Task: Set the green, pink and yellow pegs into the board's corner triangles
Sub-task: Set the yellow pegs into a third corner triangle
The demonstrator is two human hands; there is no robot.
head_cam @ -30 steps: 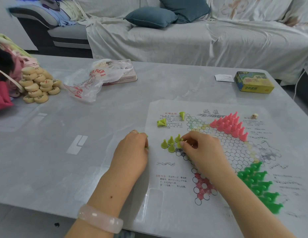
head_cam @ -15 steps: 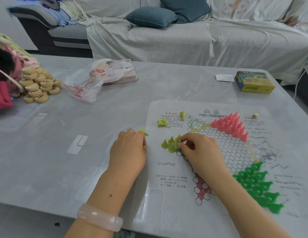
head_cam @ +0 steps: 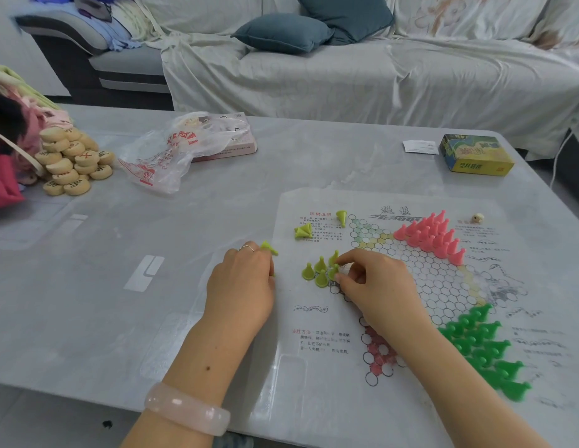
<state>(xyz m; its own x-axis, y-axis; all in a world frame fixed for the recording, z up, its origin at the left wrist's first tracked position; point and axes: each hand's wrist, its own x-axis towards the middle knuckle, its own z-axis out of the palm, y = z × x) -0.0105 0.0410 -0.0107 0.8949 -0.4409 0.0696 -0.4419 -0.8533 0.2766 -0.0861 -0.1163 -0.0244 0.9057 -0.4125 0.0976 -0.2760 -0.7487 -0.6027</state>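
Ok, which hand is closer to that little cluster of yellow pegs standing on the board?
The right hand. Its fingertips pinch a peg at the cluster of yellow pegs; the left hand sits apart, off the board's left edge, holding another yellow peg.

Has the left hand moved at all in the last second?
Yes. The left hand has slid slightly left, away from the standing yellow pegs on the board.
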